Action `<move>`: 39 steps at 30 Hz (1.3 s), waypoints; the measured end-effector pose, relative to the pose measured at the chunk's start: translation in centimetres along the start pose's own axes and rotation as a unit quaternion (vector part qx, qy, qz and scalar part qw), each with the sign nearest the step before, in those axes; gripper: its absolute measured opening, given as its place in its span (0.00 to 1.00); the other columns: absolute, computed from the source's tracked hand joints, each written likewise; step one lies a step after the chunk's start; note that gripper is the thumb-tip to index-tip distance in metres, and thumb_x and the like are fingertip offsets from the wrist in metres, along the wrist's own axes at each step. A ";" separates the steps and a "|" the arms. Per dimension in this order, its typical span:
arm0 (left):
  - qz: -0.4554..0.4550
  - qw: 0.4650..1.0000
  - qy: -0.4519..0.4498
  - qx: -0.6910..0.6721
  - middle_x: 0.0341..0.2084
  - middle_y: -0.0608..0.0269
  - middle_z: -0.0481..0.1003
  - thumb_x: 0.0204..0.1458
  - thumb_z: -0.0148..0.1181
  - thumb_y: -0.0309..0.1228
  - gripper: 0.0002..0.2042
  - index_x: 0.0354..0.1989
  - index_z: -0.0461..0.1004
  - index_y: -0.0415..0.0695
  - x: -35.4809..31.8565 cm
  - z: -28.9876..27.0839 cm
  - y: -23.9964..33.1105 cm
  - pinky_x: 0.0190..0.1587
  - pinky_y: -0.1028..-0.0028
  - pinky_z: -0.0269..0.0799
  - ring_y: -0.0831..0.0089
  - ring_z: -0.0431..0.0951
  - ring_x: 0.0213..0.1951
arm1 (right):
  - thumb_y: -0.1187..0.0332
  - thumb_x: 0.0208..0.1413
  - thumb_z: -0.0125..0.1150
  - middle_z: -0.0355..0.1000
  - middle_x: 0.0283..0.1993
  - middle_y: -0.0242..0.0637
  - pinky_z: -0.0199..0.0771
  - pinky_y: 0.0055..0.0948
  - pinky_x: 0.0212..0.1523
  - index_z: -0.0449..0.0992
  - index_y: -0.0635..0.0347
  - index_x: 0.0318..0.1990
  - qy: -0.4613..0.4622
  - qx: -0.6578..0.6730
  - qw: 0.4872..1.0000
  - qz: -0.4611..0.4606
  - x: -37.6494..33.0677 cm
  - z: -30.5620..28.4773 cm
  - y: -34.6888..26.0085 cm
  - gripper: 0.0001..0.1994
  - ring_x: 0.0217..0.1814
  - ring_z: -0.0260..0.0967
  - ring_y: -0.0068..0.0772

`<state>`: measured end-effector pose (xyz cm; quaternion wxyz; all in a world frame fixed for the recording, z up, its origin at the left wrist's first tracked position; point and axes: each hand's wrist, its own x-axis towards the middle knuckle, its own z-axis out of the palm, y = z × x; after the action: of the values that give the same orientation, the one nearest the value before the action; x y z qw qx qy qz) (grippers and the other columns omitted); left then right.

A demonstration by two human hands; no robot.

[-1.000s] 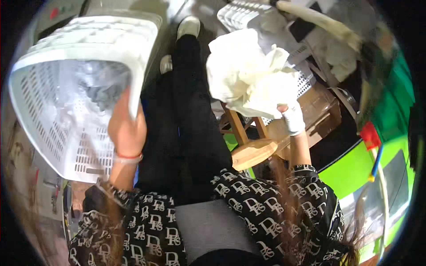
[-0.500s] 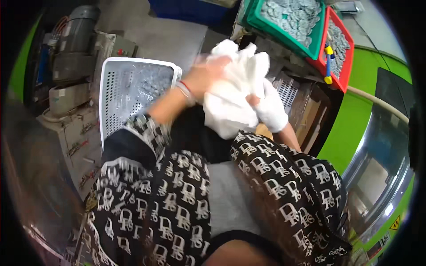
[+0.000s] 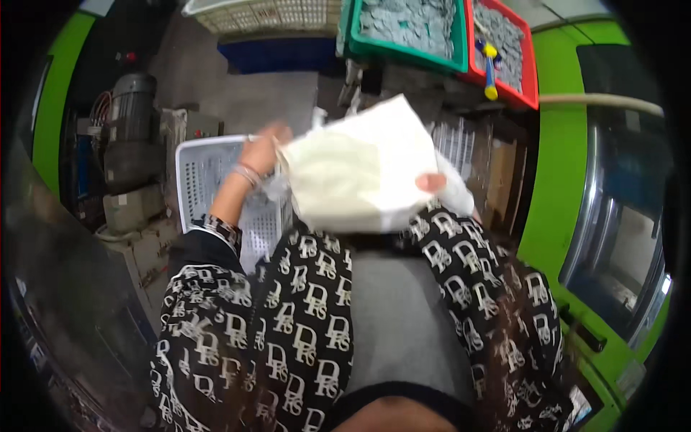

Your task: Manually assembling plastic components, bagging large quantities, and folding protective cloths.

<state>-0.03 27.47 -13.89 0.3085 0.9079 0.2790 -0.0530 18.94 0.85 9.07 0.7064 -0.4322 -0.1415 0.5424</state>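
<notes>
Keep the cream-white cloth bag (image 3: 360,169) stretched in front of your chest — your left hand (image 3: 263,150) pinches its left edge, your gloved right hand (image 3: 440,189) clamps its right edge. Hold it level above the white perforated plastic basket (image 3: 205,180) at left. Far off stand a green crate (image 3: 407,29) and a red crate (image 3: 507,50) of grey parts — grey concrete floor (image 3: 245,101) beneath.

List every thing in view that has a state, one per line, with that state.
white bag: held up, stretched between both hands
left hand: grip closed on the bag's left edge
right hand: gloved, grip closed on the bag's right side
white perforated basket: below the left hand
green crate: filled with grey parts
red crate: filled with grey parts
</notes>
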 end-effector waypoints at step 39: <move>-0.077 0.413 -0.348 -0.838 0.54 0.57 0.64 0.55 0.51 0.31 0.22 0.58 0.59 0.40 -10.4 -0.9 17.4 0.54 0.73 0.62 0.69 0.66 0.53 | 0.65 0.52 0.53 0.66 0.51 0.46 0.64 0.31 0.53 0.61 0.64 0.56 0.216 -0.279 0.931 0.088 -3.1 -7.8 5.4 0.23 0.52 0.64 0.37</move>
<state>0.52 11.70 -1.17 0.9814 0.0761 0.1220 -0.1273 19.52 -5.27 1.14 0.5199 -0.7293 -0.0928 0.4350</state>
